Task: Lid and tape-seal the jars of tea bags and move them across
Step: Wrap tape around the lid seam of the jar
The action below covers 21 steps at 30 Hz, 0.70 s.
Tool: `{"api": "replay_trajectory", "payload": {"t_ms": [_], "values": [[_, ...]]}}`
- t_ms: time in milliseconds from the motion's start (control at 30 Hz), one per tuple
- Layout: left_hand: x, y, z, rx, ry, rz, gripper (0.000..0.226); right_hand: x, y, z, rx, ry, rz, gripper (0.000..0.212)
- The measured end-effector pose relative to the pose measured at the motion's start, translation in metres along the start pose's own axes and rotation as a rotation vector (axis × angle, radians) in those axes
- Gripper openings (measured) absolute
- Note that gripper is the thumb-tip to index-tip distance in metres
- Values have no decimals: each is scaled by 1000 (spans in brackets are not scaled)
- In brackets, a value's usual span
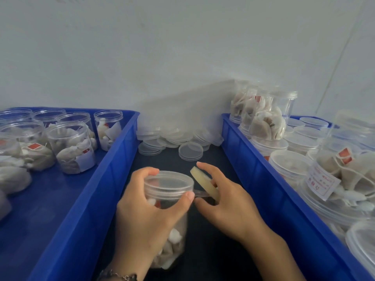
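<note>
Two hands on one jar (168, 216), both busy. Our left hand (146, 216) wraps the jar just under the lid (168, 184), fingers curled round the far side, thumb pressing near the lid seam. Looks like that thumb pins the free end of the tape so it sticks while we pull. Our right hand (227, 203) pinches the tape roll (205, 184) between fingers and thumb, roll held on edge just beside the lid. A short clear strip (200, 193) runs from roll to jar at seam height, so tape lands across the lid joint.

Jar sits between the two hands over the dark counter (203, 250), in the gap between the crates. It leans slightly toward us, probably for a better view of the seam. Lid is already on; sealing appears just started, wrap not yet round.

Left blue crate (85, 199) holds open jars (73, 147) of tea bags, no lids. Right blue crate (263, 179) holds lidded jars (290, 165), some stacked. Loose spare lids (190, 151) pile at the back of the counter, within reach. Layout reads as a left-to-right flow: unsealed in, sealed out.
</note>
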<state>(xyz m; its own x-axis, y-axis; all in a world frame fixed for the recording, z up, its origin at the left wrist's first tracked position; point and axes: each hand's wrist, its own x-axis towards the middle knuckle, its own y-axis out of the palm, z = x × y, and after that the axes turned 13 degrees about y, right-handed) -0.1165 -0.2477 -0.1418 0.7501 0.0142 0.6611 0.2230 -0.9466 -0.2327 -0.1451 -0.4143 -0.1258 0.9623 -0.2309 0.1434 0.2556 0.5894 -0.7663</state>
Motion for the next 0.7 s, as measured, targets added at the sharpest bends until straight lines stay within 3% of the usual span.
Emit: {"api": "replay_trajectory", "payload": {"t_ms": [167, 433, 700], "values": [[4, -3, 11, 151, 107, -121, 65, -1, -1, 2, -61, -64, -65, 63], [4, 4, 12, 47, 87, -68, 67, 1, 10, 1, -34, -70, -228, 59], [-5, 15, 13, 24, 106, -193, 73, 1, 34, 13, -16, -195, -491, 57]]}}
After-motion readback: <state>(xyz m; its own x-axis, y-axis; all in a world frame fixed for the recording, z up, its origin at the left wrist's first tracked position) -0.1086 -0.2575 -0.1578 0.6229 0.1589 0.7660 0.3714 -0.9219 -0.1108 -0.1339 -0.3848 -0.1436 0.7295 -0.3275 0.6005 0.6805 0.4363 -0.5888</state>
